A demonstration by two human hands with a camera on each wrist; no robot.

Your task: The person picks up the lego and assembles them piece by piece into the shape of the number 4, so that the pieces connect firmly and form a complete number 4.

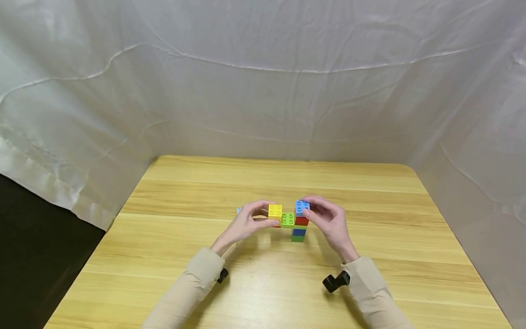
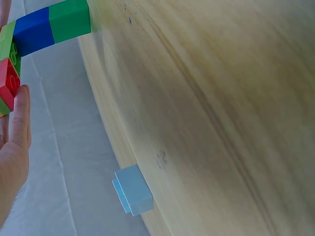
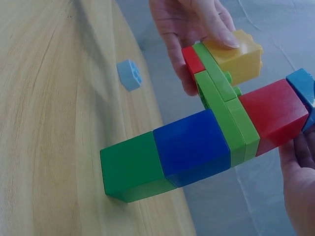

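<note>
A toy-brick tower stands upright on the table, with a green brick at its foot and a dark blue brick above. Light green flat bricks reach out leftward from it, and a red brick sits over them on the tower. My right hand pinches the light blue brick on top of that red one. At the overhanging end, my left hand grips the yellow brick, thumb on its near side and other fingers around a small red piece underneath.
A loose light blue brick lies on the wooden table, left of the tower and partly hidden by my left hand in the head view. Pale curtains hang behind the table and along both sides.
</note>
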